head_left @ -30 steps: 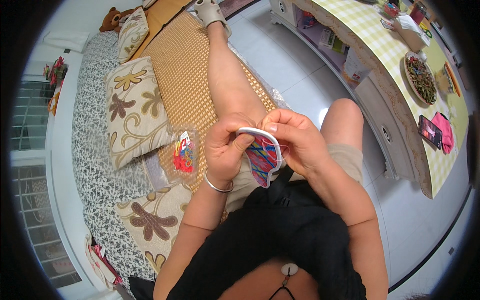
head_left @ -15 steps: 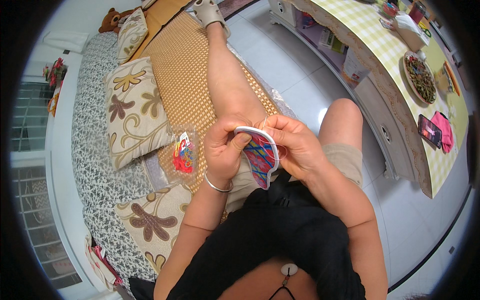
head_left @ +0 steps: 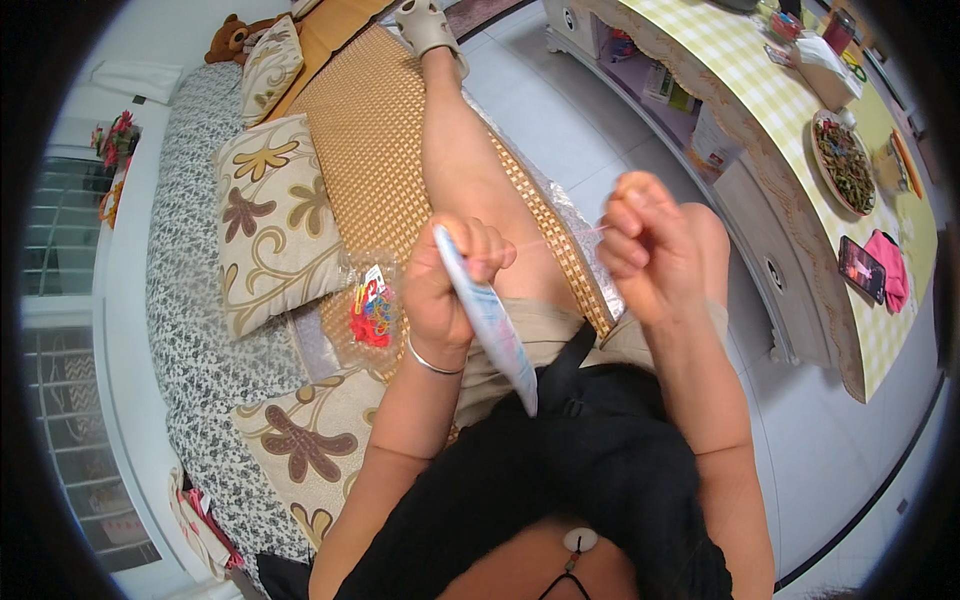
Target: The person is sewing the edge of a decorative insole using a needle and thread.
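My left hand (head_left: 437, 298) is closed around an embroidered insole (head_left: 490, 325), which is turned nearly edge-on so mostly its pale side shows. A thin pink thread (head_left: 552, 241) runs taut from the insole by my left fingers across to my right hand (head_left: 655, 250). My right hand is raised above my knee, its fingers curled together on the thread. Whether a needle is in those fingers cannot be seen. Beside my left forearm, a clear plastic bag (head_left: 370, 310) of coloured thread bundles lies on the woven mat (head_left: 355, 120).
Patterned cushions (head_left: 275, 225) lie along the seat at the left. On the right stands a long table with a checked cloth (head_left: 740, 75), bearing a plate of food (head_left: 842, 160), a phone (head_left: 861, 268) and a pink cloth (head_left: 890, 262). My outstretched leg (head_left: 460, 150) rests on the mat.
My right hand has moved away from the insole, up and to the right, drawing the thread out straight. My left hand has tilted the insole from its patterned face to nearly edge-on.
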Available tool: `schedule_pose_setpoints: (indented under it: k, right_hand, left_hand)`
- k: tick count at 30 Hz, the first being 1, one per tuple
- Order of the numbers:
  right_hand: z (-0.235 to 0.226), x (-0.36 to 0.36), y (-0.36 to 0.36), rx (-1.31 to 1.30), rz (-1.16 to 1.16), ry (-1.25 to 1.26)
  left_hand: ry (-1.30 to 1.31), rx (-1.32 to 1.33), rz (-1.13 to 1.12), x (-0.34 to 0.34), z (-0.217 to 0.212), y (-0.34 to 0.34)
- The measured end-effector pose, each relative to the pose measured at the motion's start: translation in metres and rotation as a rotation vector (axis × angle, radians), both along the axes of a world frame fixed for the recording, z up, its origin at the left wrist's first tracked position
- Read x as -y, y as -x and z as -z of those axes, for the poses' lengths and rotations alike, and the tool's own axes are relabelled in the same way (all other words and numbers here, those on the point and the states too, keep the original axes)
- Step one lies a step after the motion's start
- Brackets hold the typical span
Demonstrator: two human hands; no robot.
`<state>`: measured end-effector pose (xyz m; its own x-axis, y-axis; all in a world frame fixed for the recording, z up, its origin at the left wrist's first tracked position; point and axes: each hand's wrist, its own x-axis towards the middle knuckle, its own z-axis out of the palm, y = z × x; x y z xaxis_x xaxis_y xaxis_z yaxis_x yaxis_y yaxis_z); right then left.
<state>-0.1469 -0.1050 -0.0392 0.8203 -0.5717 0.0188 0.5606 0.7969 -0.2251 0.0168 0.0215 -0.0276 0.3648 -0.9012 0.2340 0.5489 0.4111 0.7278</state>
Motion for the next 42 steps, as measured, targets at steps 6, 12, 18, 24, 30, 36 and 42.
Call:
schedule_pose_setpoints:
  k: [6,12,18,24,30,36,42]
  right_hand:
    - [-0.030,-0.034,-0.017,-0.620,0.575,0.965]
    - [-0.035,-0.048,-0.041,-0.441,0.780,1.422]
    - [-0.036,-0.050,-0.044,-0.448,0.793,1.473]
    - [-0.035,-0.050,-0.045,-0.457,0.820,1.493]
    - [-0.036,-0.049,-0.043,-0.445,0.803,1.504]
    - [-0.034,-0.048,-0.045,-0.411,0.830,1.506]
    - [-0.037,-0.046,-0.038,-0.476,0.751,1.479]
  left_hand:
    - [0.203,-0.446,0.259,0.007,0.027,0.001]
    - [0.311,-0.543,0.399,0.020,0.041,0.004]
    - [0.287,-0.552,0.407,0.025,0.042,0.006]
    - [0.266,-0.552,0.408,0.026,0.041,0.007]
    - [0.248,-0.545,0.389,0.024,0.040,0.009]
    - [0.220,-0.519,0.345,0.021,0.035,0.011]
    - [0.065,-0.383,0.161,0.007,0.012,0.014]
